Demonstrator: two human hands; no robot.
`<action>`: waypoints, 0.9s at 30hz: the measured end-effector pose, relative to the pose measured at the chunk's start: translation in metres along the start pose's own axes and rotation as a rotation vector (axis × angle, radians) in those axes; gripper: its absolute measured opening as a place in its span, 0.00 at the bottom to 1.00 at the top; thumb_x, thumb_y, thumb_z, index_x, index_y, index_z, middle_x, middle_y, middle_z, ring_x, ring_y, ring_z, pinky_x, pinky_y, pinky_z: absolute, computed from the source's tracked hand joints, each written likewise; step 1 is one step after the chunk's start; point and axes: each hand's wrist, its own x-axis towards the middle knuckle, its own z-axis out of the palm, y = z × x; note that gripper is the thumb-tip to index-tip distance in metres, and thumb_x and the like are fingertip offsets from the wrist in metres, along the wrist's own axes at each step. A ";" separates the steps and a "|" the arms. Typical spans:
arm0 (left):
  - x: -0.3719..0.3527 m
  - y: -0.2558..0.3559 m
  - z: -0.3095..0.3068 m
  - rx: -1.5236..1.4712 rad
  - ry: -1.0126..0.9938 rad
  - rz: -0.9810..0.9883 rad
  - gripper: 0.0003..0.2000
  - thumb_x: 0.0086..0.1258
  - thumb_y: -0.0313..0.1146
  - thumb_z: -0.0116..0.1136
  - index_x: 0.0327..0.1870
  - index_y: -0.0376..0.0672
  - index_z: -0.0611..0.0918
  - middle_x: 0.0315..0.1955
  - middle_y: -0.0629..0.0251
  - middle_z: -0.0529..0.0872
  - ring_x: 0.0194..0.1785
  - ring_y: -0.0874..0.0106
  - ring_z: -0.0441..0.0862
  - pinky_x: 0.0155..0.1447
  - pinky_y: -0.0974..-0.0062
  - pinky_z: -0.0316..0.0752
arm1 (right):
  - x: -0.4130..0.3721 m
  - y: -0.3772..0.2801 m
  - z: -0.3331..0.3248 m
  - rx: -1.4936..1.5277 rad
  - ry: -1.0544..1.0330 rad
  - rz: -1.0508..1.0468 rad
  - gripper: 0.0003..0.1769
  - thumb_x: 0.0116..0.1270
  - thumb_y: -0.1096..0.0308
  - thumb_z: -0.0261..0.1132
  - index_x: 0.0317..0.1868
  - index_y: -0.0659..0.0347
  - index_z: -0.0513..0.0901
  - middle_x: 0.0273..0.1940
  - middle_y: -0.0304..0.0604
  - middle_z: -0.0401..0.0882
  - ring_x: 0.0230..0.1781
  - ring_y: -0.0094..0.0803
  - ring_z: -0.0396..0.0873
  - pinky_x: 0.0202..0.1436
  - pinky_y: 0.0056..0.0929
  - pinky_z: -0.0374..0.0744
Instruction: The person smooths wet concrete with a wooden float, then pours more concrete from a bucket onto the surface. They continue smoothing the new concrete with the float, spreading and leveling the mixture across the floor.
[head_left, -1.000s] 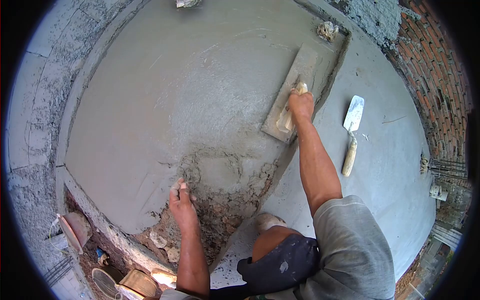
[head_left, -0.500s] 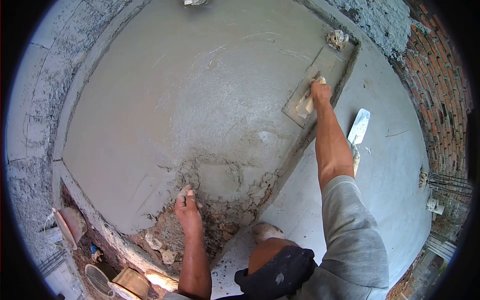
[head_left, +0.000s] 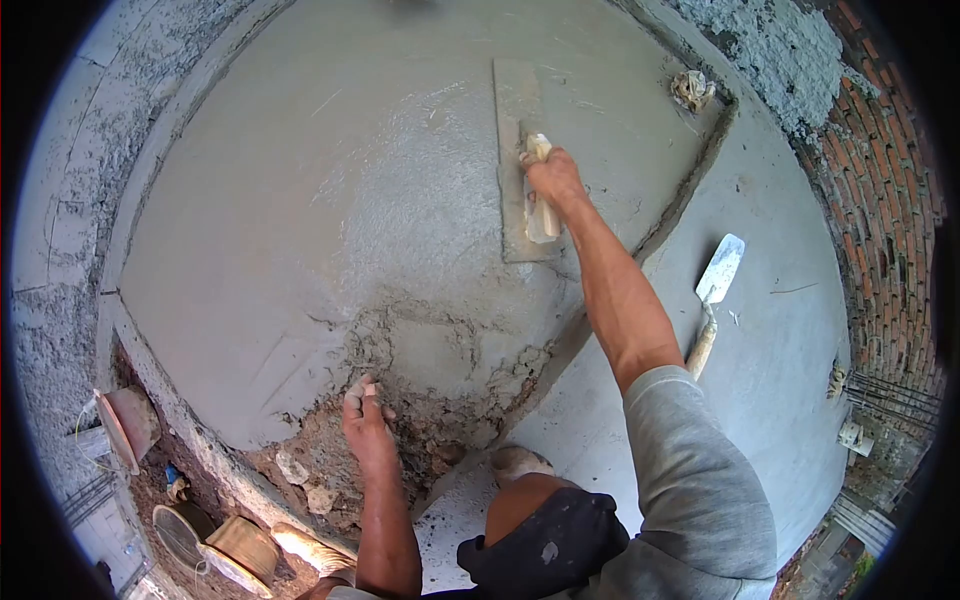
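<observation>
My right hand [head_left: 553,178] grips the pale wooden handle of a long plastering float [head_left: 517,140] that lies flat on the wet grey cement slab [head_left: 330,200]. The float stands nearly upright in the view, in the upper middle of the slab. My left hand [head_left: 366,422] rests palm down, fingers together, on the rough unfinished patch of cement and rubble [head_left: 430,400] at the slab's near edge. A pointed trowel [head_left: 714,290] with a wooden handle lies apart on the lower smooth surface to the right.
A crumpled rag [head_left: 692,90] lies in the slab's far right corner. A brick wall [head_left: 880,200] rises at the right. Buckets and a pan [head_left: 230,545] sit in the dirt at lower left. My bent knee [head_left: 530,500] is by the slab's edge.
My right hand has swept the float leftward from the slab's far right corner to its upper middle, turning it from diagonal to nearly upright. My left hand has stayed on the rough patch.
</observation>
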 end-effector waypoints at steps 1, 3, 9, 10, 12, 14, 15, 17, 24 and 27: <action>-0.001 0.003 0.007 -0.018 -0.006 0.000 0.17 0.76 0.41 0.54 0.58 0.40 0.79 0.40 0.70 0.82 0.26 0.83 0.71 0.27 0.82 0.63 | -0.021 -0.007 0.020 -0.093 -0.049 -0.046 0.31 0.68 0.56 0.59 0.58 0.78 0.71 0.53 0.71 0.78 0.58 0.58 0.77 0.64 0.43 0.75; -0.006 0.013 0.017 -0.041 -0.009 0.000 0.18 0.76 0.41 0.54 0.59 0.40 0.79 0.41 0.70 0.82 0.26 0.83 0.71 0.27 0.82 0.63 | -0.068 -0.023 0.056 -0.140 -0.176 -0.105 0.33 0.68 0.57 0.59 0.61 0.80 0.67 0.54 0.69 0.77 0.58 0.58 0.77 0.64 0.44 0.75; -0.015 0.041 0.026 -0.080 -0.012 0.039 0.17 0.76 0.40 0.54 0.58 0.39 0.79 0.40 0.70 0.82 0.27 0.83 0.70 0.28 0.83 0.63 | -0.153 -0.035 0.099 -0.217 -0.596 -0.390 0.34 0.69 0.59 0.59 0.65 0.80 0.64 0.53 0.70 0.78 0.57 0.59 0.77 0.63 0.45 0.75; -0.015 0.042 0.024 -0.070 -0.005 0.049 0.16 0.76 0.39 0.53 0.58 0.39 0.79 0.40 0.70 0.82 0.27 0.83 0.70 0.27 0.83 0.63 | -0.154 -0.039 0.090 -0.211 -0.573 -0.380 0.34 0.70 0.58 0.59 0.65 0.80 0.64 0.52 0.69 0.79 0.56 0.58 0.78 0.62 0.45 0.75; -0.012 0.043 0.018 -0.053 0.017 0.063 0.15 0.77 0.37 0.53 0.57 0.38 0.79 0.39 0.70 0.81 0.27 0.84 0.70 0.26 0.84 0.63 | -0.148 -0.038 0.060 -0.202 -0.536 -0.362 0.34 0.70 0.58 0.59 0.65 0.79 0.64 0.50 0.68 0.80 0.54 0.58 0.80 0.60 0.45 0.77; -0.006 0.036 0.009 -0.045 0.034 0.081 0.16 0.77 0.38 0.53 0.57 0.38 0.78 0.39 0.70 0.81 0.26 0.84 0.70 0.26 0.83 0.64 | -0.120 -0.035 0.022 -0.053 -0.417 -0.083 0.30 0.71 0.52 0.60 0.57 0.74 0.71 0.47 0.68 0.81 0.51 0.61 0.79 0.57 0.47 0.77; -0.005 0.033 0.006 -0.042 0.038 0.089 0.16 0.77 0.38 0.53 0.57 0.38 0.78 0.39 0.71 0.81 0.26 0.84 0.70 0.26 0.83 0.64 | -0.101 -0.027 0.003 -0.138 -0.192 -0.173 0.31 0.73 0.53 0.57 0.63 0.73 0.68 0.45 0.64 0.82 0.47 0.55 0.84 0.54 0.48 0.80; -0.004 0.028 0.003 -0.038 0.048 0.079 0.16 0.77 0.38 0.53 0.57 0.38 0.78 0.38 0.71 0.82 0.26 0.84 0.70 0.26 0.84 0.63 | -0.044 0.012 -0.030 -0.208 0.214 -0.184 0.29 0.70 0.51 0.60 0.55 0.73 0.73 0.45 0.65 0.82 0.48 0.55 0.83 0.53 0.46 0.79; -0.013 0.011 0.017 -0.006 0.038 -0.006 0.15 0.76 0.37 0.53 0.57 0.37 0.79 0.37 0.69 0.82 0.26 0.83 0.69 0.28 0.83 0.63 | 0.056 0.102 -0.135 0.006 0.445 0.209 0.36 0.67 0.48 0.61 0.53 0.81 0.76 0.44 0.65 0.84 0.49 0.54 0.83 0.55 0.42 0.78; -0.013 0.015 0.023 0.003 0.023 -0.003 0.14 0.76 0.36 0.53 0.56 0.37 0.80 0.36 0.69 0.81 0.26 0.83 0.69 0.28 0.82 0.64 | 0.077 0.128 -0.125 -0.039 0.505 0.164 0.37 0.66 0.47 0.60 0.54 0.82 0.76 0.46 0.65 0.83 0.50 0.56 0.83 0.56 0.42 0.77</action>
